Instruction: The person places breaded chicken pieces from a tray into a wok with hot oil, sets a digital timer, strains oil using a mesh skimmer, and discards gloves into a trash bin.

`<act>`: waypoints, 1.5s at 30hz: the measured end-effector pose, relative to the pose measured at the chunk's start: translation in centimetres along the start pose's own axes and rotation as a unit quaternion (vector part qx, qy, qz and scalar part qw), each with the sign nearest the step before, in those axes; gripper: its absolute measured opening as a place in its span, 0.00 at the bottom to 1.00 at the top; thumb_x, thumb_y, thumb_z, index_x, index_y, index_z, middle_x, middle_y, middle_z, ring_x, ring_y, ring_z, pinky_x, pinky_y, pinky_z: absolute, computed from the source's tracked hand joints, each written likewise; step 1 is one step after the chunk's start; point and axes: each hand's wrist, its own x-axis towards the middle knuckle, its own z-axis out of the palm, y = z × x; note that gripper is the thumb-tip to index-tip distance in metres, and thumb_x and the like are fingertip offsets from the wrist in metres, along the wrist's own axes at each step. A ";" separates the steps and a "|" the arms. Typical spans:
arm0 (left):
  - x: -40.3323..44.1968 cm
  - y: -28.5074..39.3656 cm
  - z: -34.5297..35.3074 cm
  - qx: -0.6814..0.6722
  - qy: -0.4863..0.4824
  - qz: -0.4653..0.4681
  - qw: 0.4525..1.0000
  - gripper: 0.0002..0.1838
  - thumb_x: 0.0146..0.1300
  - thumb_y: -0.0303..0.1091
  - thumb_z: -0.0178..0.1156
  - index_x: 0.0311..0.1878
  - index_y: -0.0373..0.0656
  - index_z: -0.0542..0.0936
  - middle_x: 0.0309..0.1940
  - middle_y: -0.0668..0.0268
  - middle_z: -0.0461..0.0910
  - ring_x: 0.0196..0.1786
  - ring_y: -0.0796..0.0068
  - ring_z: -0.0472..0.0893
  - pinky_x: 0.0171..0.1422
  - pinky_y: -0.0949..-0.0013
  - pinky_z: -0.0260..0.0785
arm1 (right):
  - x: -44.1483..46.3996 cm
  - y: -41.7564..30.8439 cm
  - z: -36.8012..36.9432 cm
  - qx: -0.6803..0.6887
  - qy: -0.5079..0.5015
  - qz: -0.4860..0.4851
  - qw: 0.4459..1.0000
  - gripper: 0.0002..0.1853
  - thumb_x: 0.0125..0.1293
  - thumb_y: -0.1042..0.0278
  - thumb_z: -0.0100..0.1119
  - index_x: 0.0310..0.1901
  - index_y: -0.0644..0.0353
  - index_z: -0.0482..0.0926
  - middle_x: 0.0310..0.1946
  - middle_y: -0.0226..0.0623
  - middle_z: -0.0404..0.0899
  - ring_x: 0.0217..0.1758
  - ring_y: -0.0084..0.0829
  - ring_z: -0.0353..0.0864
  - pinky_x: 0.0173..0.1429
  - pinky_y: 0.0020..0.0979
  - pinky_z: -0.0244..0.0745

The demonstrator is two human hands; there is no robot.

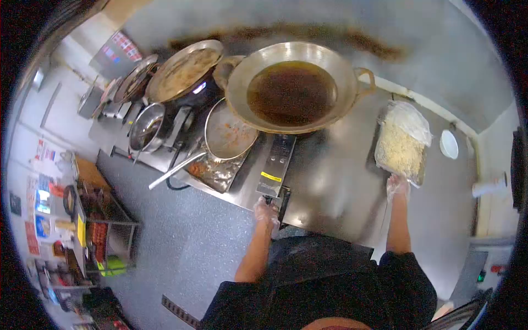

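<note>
Two clear plastic gloves cover my hands. My left hand [266, 211] is at the front end of the burner control panel [269, 186], fingers bent around the dark knob [268, 199]; I cannot tell how firmly they grip it. A yellow strip [270, 176] crosses the panel just beyond my fingers.

My right hand [398, 186] is at the near edge of a metal tray [421, 176], touching it or very close; the fingertips are too blurred for me to tell how far they are closed. The tray lies on the steel counter [335, 187] to my right, with pale, crumbly food [399, 151] spread over its near part and a whitish, wrinkled covering [408, 122] over the far end. A small white bowl [449, 144] sits just right of it.

Straight beyond the control panel stands a big two-handled wok [344, 77] holding dark brown liquid [291, 93]. Left of the panel, a long-handled round skimmer [220, 118] with orange bits in it overlaps a shallow metal pan [226, 179]. Farther left are a metal pot [147, 131] and a second wok [215, 49] with tan contents.
</note>
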 end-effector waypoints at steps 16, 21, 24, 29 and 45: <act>-3.9 1.1 0.2 0.580 0.033 0.445 0.682 0.10 0.58 0.37 0.51 0.36 0.42 0.73 0.35 0.51 0.75 0.43 0.48 0.75 0.47 0.55 0.68 | -5.0 3.8 -0.8 -0.518 0.017 -0.260 0.815 0.06 0.60 0.66 0.50 0.30 0.58 0.71 0.23 0.31 0.69 0.27 0.25 0.68 0.29 0.27 0.68; -1.0 0.2 0.6 0.424 0.109 0.196 0.878 0.13 0.61 0.39 0.47 0.31 0.38 0.73 0.29 0.55 0.74 0.35 0.59 0.76 0.35 0.59 0.68 | -11.7 5.4 -4.3 -0.023 0.026 -0.022 0.999 0.03 0.56 0.70 0.53 0.29 0.58 0.70 0.22 0.31 0.70 0.24 0.26 0.69 0.28 0.26 0.70; -1.1 1.2 1.8 0.248 0.085 0.064 0.963 0.14 0.63 0.39 0.45 0.28 0.40 0.73 0.22 0.62 0.71 0.25 0.69 0.73 0.24 0.64 0.66 | -14.6 6.5 -5.1 -0.079 0.048 0.009 0.996 0.04 0.57 0.69 0.53 0.29 0.58 0.70 0.22 0.31 0.69 0.23 0.25 0.68 0.27 0.25 0.71; -2.4 0.4 2.0 0.040 0.028 0.046 0.998 0.15 0.64 0.42 0.47 0.27 0.43 0.72 0.16 0.66 0.67 0.15 0.73 0.67 0.17 0.69 0.61 | -18.5 7.4 -5.7 -0.143 0.048 0.059 0.987 0.07 0.58 0.66 0.54 0.30 0.58 0.69 0.22 0.33 0.69 0.23 0.27 0.69 0.25 0.27 0.70; 1.1 17.5 -28.7 0.432 -0.149 0.111 0.882 0.13 0.62 0.41 0.50 0.42 0.43 0.75 0.29 0.64 0.79 0.28 0.72 0.77 0.28 0.68 0.70 | -38.1 25.4 18.5 -0.587 -0.416 0.007 0.694 0.15 0.62 0.64 0.54 0.50 0.53 0.74 0.43 0.32 0.77 0.42 0.24 0.76 0.44 0.26 0.72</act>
